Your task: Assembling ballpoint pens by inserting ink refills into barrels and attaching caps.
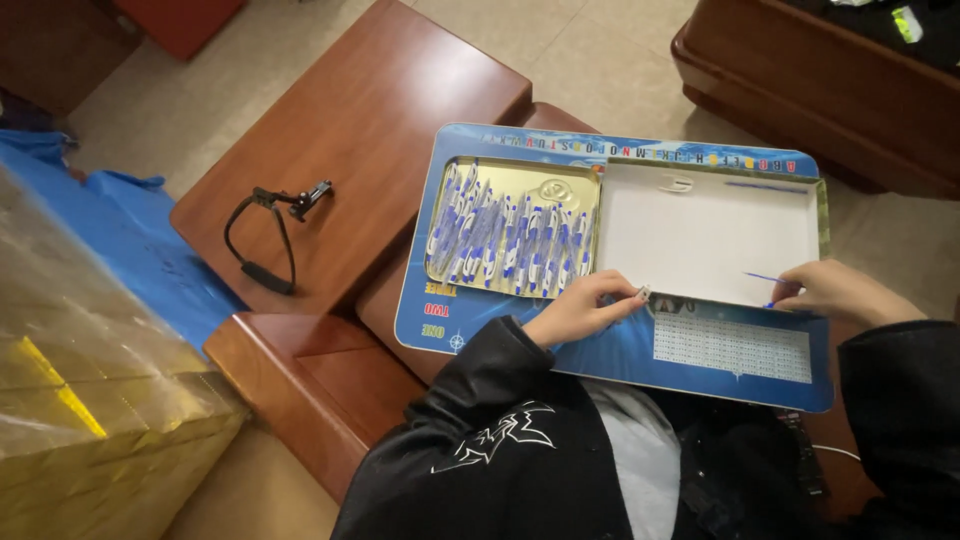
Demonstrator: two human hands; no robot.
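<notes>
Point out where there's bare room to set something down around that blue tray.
The tray's white compartment is bare between both hands. The wooden top beyond the black strap is free. The gold compartment is crowded with blue-and-white pieces.

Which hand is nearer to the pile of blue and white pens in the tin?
Left. The left hand lies just below the pens; the right hand is far across the white tray.

floor: beige tiles point(600, 50) | furniture: reddish-brown wooden benches point(370, 130) | light: even
</notes>
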